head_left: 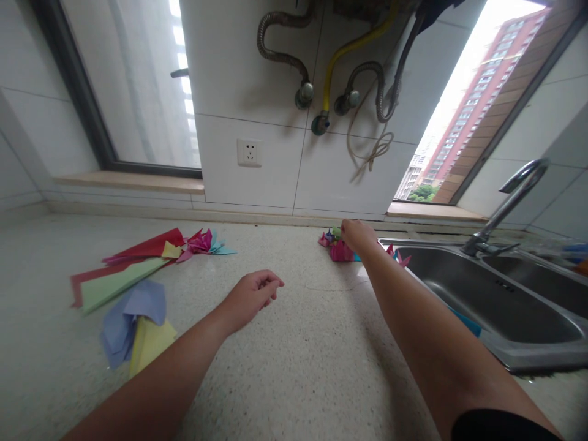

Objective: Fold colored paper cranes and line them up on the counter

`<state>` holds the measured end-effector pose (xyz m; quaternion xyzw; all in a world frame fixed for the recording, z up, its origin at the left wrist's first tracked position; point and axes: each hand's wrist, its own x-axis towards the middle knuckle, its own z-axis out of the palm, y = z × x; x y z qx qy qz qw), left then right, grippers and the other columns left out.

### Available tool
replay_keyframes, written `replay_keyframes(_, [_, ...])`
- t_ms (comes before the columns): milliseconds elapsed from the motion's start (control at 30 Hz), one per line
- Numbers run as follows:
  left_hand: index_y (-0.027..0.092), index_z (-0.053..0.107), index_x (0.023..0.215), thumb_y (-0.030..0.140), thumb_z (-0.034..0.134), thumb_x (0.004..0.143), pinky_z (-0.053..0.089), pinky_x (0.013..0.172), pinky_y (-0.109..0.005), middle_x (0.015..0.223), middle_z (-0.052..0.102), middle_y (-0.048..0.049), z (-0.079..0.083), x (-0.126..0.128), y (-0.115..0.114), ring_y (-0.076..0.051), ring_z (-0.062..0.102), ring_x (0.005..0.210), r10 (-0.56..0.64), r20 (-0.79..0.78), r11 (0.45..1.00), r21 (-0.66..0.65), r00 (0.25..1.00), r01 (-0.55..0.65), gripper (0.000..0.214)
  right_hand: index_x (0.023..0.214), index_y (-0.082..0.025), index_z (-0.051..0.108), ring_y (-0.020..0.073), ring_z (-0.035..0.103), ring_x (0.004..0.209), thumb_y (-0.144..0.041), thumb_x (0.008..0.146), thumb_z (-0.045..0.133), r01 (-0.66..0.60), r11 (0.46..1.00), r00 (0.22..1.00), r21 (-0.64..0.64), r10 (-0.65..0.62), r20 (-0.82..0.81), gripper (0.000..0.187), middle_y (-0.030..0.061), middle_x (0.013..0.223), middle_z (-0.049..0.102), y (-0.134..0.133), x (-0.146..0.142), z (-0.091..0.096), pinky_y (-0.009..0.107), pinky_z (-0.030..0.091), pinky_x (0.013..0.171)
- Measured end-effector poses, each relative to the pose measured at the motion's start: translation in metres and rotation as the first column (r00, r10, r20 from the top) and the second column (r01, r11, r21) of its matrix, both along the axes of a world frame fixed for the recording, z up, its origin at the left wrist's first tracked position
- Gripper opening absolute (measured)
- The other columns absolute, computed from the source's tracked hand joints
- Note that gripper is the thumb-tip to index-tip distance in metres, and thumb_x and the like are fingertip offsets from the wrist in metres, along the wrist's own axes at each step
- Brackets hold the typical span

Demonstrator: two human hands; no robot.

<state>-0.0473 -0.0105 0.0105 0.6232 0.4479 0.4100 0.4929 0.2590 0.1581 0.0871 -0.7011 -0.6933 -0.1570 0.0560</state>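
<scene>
My left hand [258, 293] hovers over the middle of the counter, its fingers loosely curled and nothing visible in them. Farther right, my right hand [357, 235] reaches to a small pile of folded paper pieces [340, 252], pink, purple and blue, near the wall. Its fingers are closed at a light green folded paper piece [336, 233]; the fingertips are partly hidden. Behind my right forearm, a pink folded paper piece [402, 260] shows by the sink, and some blue paper [468, 323] peeks out at the sink's near edge.
On the left lie red paper [147, 245], light green paper [120, 283], blue-violet paper [133, 315], yellow paper [150, 344] and a pink folded piece [198, 242]. The steel sink [528, 355] with its faucet [500, 208] occupies the right. A socket [249, 153] and pipes are on the wall.
</scene>
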Motion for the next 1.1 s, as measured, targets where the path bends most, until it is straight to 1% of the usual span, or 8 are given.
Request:
replay_keyframes(233, [0.016,0.066,0.094,0.039,0.057,0.084,0.035,0.053,-0.022,0.070,0.056,-0.0005,0.0032,0.0012,-0.0013,-0.011,0.048,0.060,0.000,-0.007,1.000,0.008,1.000,0.000,0.027,0.118,-0.023,0.066,0.0281,0.062,0.110,-0.031,0.096,0.042,0.007,1.000,0.999,-0.009,-0.007,-0.037,0.033,0.0150,0.118,0.068,0.0023,-0.0018,-0.0010,0.040,0.046,0.090])
replay_keyframes(333, [0.015,0.066,0.093,0.040,0.057,0.084,0.035,0.054,-0.023,0.070,0.056,-0.0006,0.0046,0.0014,-0.0021,-0.012,0.048,0.061,0.000,-0.011,1.000,0.011,1.000,0.000,0.027,0.115,-0.025,0.067,0.0284,0.063,0.108,-0.030,0.095,0.043,-0.004,1.000,0.998,-0.007,0.004,-0.061,0.032,0.0142,0.115,0.069,0.0047,-0.0030,0.0002,0.039,0.047,0.088])
replay_keyframes(467, [0.016,0.066,0.093,0.039,0.057,0.083,0.035,0.054,-0.023,0.070,0.056,-0.0005,0.0042,0.0010,-0.0019,-0.011,0.048,0.060,-0.007,-0.008,1.000,0.007,1.000,0.007,0.027,0.111,-0.024,0.069,0.0281,0.064,0.104,-0.030,0.095,0.043,-0.024,1.000,0.997,-0.002,0.023,-0.078,0.032,0.0140,0.112,0.070,0.0074,-0.0050,0.0008,0.038,0.047,0.086])
replay_keyframes(733, [0.016,0.068,0.094,0.039,0.056,0.084,0.036,0.056,-0.023,0.071,0.057,-0.0010,0.0022,-0.0002,-0.0011,-0.012,0.049,0.061,0.001,-0.019,1.000,0.011,1.000,0.000,0.027,0.110,-0.027,0.071,0.0268,0.064,0.106,-0.033,0.092,0.048,-0.028,0.999,0.992,0.042,0.033,-0.120,0.029,0.0108,0.112,0.071,0.0060,-0.0007,-0.0051,0.035,0.046,0.087])
replay_keyframes(933, [0.016,0.068,0.095,0.040,0.056,0.085,0.036,0.056,-0.023,0.072,0.057,-0.0015,0.0028,0.0002,-0.0016,-0.012,0.050,0.062,0.004,-0.026,1.000,0.006,1.000,-0.004,0.028,0.112,-0.032,0.071,0.0262,0.062,0.109,-0.036,0.091,0.051,-0.062,0.998,0.993,0.003,0.062,-0.102,0.029,0.0078,0.117,0.070,0.0052,0.0042,-0.0030,0.035,0.046,0.088])
replay_keyframes(1100, [0.016,0.067,0.093,0.038,0.057,0.084,0.036,0.055,-0.023,0.071,0.056,-0.0007,0.0043,0.0006,-0.0021,-0.011,0.049,0.061,-0.003,-0.016,1.000,0.011,1.000,0.003,0.026,0.110,-0.032,0.071,0.0268,0.065,0.103,-0.035,0.093,0.047,-0.076,0.997,0.995,0.013,0.076,-0.060,0.031,0.0074,0.114,0.071,0.0055,-0.0008,-0.0020,0.036,0.047,0.084])
